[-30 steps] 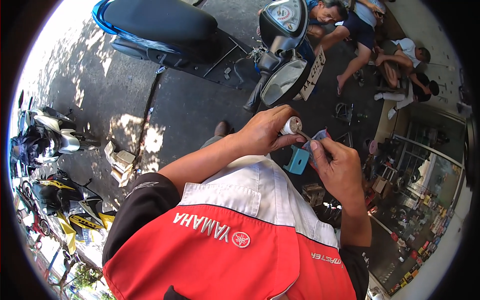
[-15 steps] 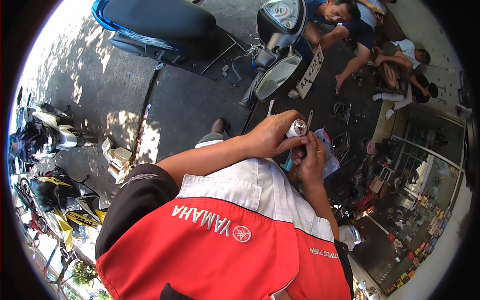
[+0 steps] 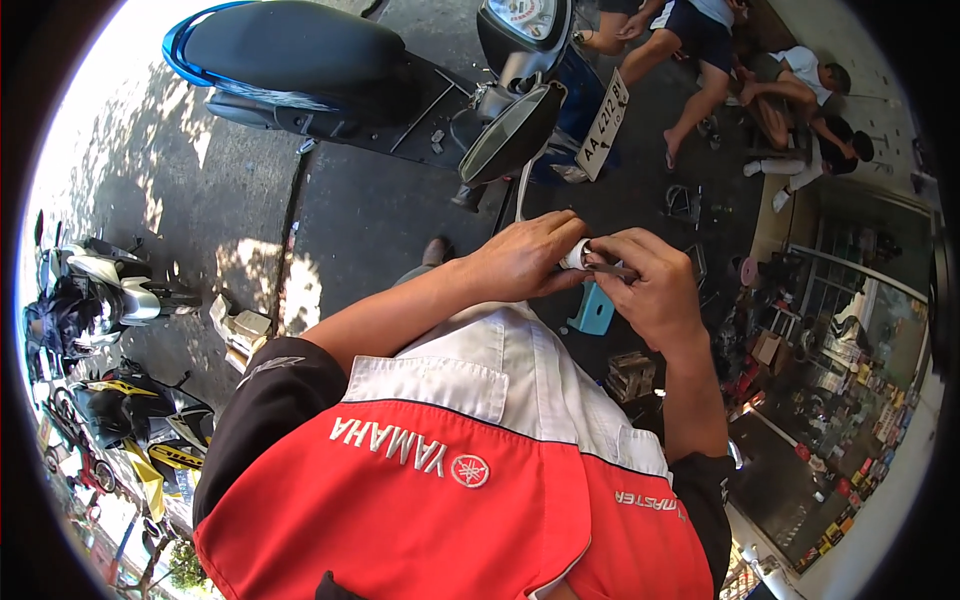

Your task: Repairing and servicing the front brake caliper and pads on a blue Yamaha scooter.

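A small white cylinder (image 3: 577, 254) sits in my left hand (image 3: 530, 258), fingers wrapped round it, near the middle of the view. My right hand (image 3: 652, 285) pinches a slim dark tool (image 3: 622, 269) whose tip meets the cylinder's end; the exact tip is too small to make out. Just below both hands, farther down on the ground, stands a turquoise plastic stool (image 3: 594, 312), partly hidden by my right hand and clothing.
Ahead stands a blue-black scooter (image 3: 290, 60) with a mirror (image 3: 508, 135). People (image 3: 700, 70) sit along the right wall. Parked motorbikes (image 3: 140, 440) and cardboard (image 3: 245, 330) are at left. A glass display case (image 3: 855, 380) and wooden crate (image 3: 630, 378) are at right.
My right hand has risen and come over the cylinder's end, with the dark tool across it. The plastic bag beside it no longer shows. The scooter appears farther left in the picture.
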A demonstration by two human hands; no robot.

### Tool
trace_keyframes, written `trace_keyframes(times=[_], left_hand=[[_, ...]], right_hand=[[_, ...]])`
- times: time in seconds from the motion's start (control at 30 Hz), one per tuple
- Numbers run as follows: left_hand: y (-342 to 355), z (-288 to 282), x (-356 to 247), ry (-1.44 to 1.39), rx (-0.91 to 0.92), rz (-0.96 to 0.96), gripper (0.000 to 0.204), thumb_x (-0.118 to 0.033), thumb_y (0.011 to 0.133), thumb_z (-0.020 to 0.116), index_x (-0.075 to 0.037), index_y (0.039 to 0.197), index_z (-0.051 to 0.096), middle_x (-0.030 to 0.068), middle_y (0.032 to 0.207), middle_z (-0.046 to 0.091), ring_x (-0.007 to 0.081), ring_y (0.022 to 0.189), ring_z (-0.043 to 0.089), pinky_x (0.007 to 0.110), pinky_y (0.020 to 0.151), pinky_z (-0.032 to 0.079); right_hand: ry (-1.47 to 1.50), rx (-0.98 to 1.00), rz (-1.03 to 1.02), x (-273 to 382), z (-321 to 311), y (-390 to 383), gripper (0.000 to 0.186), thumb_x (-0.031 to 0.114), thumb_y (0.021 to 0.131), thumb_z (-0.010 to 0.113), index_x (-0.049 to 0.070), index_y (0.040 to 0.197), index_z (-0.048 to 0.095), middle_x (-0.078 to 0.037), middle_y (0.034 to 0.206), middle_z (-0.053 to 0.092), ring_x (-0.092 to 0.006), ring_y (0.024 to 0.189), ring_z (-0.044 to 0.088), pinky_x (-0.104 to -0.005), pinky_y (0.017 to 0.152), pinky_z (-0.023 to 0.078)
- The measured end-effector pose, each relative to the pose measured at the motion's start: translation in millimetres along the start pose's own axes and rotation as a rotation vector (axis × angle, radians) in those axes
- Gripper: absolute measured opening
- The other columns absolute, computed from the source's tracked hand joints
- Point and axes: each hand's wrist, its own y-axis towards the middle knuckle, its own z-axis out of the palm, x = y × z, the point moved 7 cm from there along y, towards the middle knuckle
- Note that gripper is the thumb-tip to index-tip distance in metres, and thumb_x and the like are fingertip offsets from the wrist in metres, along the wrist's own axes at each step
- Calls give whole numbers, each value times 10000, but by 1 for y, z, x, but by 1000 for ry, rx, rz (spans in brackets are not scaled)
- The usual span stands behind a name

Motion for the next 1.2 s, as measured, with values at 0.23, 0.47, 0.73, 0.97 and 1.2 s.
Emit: trace_keyframes(times=[0.23,0.47,0.73,0.97,1.2], left_hand=[[-3,10,6,76,-36,-19,441,-148,821,780,17,1158,547,186,1032,576,394,962,613,457,790,524],[-9,8,1,-40,-170,13,405,-121,830,767,10,1144,546,190,1045,588,395,949,617,447,789,527],[-8,25,5,-104,-98,-15,367,-124,846,757,-8,1129,554,180,1056,595,386,962,625,440,785,527],[-12,39,10,-95,-32,-19,371,-107,834,761,-7,1125,554,175,1053,598,387,955,631,445,792,527],[-22,23,19,25,-94,-30,368,-106,855,786,-12,1127,557,164,1041,611,354,924,643,405,777,530]], right_hand=[[-249,-118,-74,2,14,-4,134,70,817,777,30,928,714,-97,843,707,-279,680,705,-373,591,551],[421,-335,468,-50,37,-38,81,53,909,717,-21,911,685,-108,854,723,-148,676,682,-303,578,523],[130,-603,13,-31,39,-64,87,62,956,640,-23,940,634,-138,972,735,-113,674,659,-260,573,516],[867,-642,276,-69,70,-91,62,54,976,561,-5,962,573,-214,1093,685,-67,517,523,-234,518,466],[772,-1089,591,-161,35,-159,167,180,1022,570,19,985,593,-107,917,696,-67,514,462,-225,523,389]])
